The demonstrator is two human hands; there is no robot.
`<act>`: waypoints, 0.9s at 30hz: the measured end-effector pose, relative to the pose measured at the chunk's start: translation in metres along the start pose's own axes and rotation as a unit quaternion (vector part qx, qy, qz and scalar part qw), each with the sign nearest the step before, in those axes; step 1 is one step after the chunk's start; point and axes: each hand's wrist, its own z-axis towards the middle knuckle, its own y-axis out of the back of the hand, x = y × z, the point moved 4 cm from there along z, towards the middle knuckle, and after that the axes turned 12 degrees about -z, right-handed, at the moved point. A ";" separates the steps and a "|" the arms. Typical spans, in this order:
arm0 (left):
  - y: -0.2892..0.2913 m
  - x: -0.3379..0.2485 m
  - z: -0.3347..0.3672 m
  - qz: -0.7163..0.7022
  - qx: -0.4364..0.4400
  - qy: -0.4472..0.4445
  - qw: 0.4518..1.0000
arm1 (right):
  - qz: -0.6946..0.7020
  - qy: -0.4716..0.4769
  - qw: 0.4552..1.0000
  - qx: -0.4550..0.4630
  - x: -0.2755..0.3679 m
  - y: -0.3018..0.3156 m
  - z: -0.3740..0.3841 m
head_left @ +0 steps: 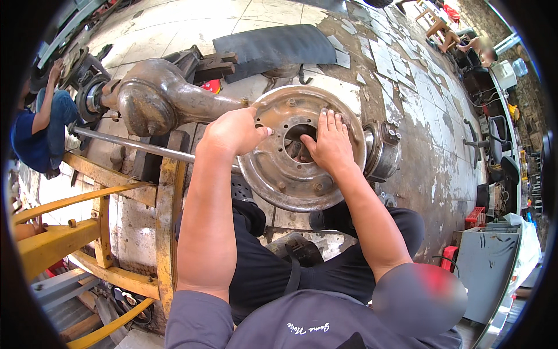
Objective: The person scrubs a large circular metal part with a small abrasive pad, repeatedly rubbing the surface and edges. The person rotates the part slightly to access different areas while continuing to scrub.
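A large round metal brake backing plate (pixel 273 174), with a centre hole ringed by small bolt holes, stands in front of me above my knees. My left hand (pixel 235 131) grips its upper left rim, thumb on the front face and the other fingers mostly hidden. My right hand (pixel 332 142) lies against the face right of the centre hole, fingers stretched out and thumb at the hole's edge. Behind the plate, a heavy rusty axle housing (pixel 154 96) runs to the left. A metal hub end (pixel 382 151) shows just right of the plate.
A yellow metal frame (pixel 165 221) stands at left, with a long steel rod (pixel 139 146) above it. Beyond lies a black ribbed mat (pixel 279 49). Another person (pixel 40 125) crouches far left. A grey cabinet (pixel 487 270) and red crate (pixel 475 218) line the right side.
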 end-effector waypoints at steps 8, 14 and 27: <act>0.006 0.004 0.000 -0.016 -0.020 -0.012 1.000 | 0.207 0.006 0.968 -0.144 -0.027 0.049 -0.008; 0.003 0.000 0.005 -0.023 0.003 -0.006 1.000 | 0.017 0.103 0.987 -0.124 -0.037 0.006 0.032; -0.001 -0.001 0.005 -0.011 0.001 -0.009 1.000 | -0.021 0.062 0.995 -0.080 -0.018 -0.010 0.024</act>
